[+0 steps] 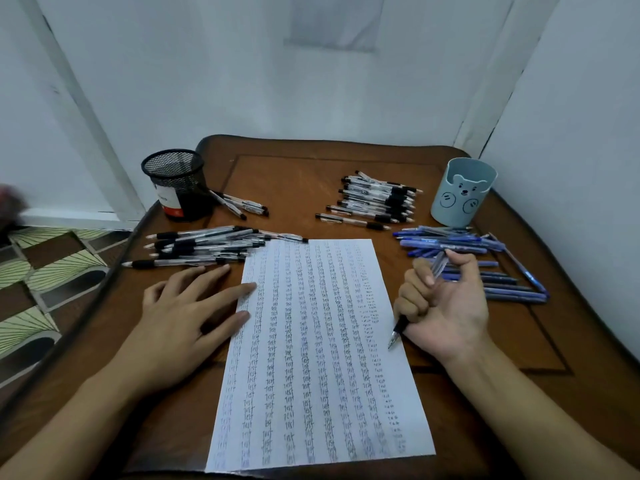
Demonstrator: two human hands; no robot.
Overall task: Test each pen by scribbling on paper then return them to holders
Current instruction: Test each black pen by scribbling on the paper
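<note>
A white sheet of paper point(318, 348) covered in columns of scribbles lies in the middle of the wooden table point(311, 174). My left hand point(187, 306) rests flat on the table, its fingertips touching the paper's left edge. My right hand point(446, 306) grips a clear pen with a black grip point(398, 329), palm turned up, the tip pointing down at the paper's right edge. A black mesh holder point(176, 183) stands at the back left. A light blue bear holder point(462, 192) stands at the back right.
Black-grip pens lie in a pile point(204, 245) left of the paper, another pile point(374, 202) behind it, and three pens point(242, 204) by the mesh holder. Blue pens point(485, 261) are heaped at the right. White walls close in behind and to the right.
</note>
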